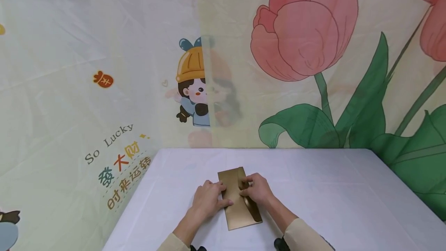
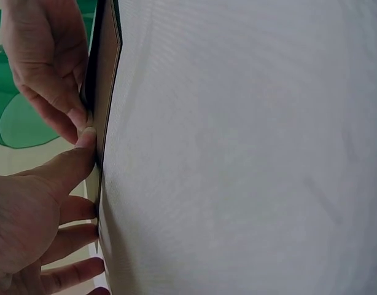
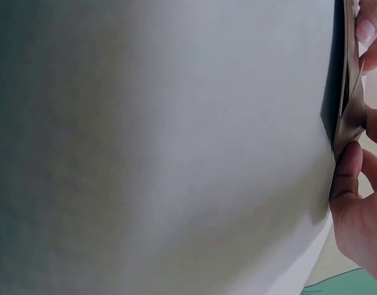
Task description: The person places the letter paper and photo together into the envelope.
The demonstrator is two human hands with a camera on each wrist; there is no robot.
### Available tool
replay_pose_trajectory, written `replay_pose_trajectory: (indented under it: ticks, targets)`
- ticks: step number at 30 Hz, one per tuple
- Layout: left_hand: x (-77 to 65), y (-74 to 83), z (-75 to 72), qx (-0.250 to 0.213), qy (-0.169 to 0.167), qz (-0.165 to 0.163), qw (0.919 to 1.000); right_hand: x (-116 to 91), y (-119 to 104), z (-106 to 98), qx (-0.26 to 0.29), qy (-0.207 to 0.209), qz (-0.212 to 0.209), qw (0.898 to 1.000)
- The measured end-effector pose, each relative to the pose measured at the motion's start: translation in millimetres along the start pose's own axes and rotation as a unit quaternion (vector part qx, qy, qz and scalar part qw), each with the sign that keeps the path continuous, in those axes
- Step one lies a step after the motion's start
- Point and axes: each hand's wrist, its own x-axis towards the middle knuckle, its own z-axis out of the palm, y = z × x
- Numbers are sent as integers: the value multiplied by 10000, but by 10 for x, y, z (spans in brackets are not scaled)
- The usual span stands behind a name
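A gold envelope [image 1: 234, 204] lies flat on the white table, its long sides running away from me, slightly tilted. Along its right side a flap [image 1: 253, 209] stands partly raised, and the right wrist view shows it bent up from the body. My right hand [image 1: 259, 189] pinches this flap between thumb and fingers near the middle of that side. At the left edge, my left hand [image 1: 208, 198] rests with its thumb pressing on the envelope's face. In the left wrist view its other fingers [image 2: 69, 243] extend along the edge. What is inside the envelope is hidden.
White cloth covers the table [image 1: 331, 189], which spreads out on both sides of the envelope. Behind it hang printed backdrops, one with pink tulips [image 1: 306, 38], another with a cartoon figure [image 1: 193, 88]. Dark pieces [image 1: 280, 244] show near both sleeves.
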Motion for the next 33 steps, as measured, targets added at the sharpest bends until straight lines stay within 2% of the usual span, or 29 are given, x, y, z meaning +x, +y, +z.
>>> replay_pose_trajectory:
  ticks: [9, 15, 21, 28, 33]
  targets:
    - [-14, -20, 6, 30, 20, 9, 10000, -24, 15, -39, 62, -259, -20, 9996]
    - [-18, -21, 10, 44, 33, 46, 10000, -19, 9, -45, 26, -185, 19, 9998]
    - [-19, -11, 1, 7, 49, 40, 10000, 12, 5, -25, -140, -8, -238, 9996]
    - [-15, -16, 4, 50, 127, 136, 9998, 34, 23, -9, -267, -8, -422, 9988]
    - [-20, -25, 3, 23, 143, 155, 9998, 35, 30, 7, -489, 60, -703, 9963]
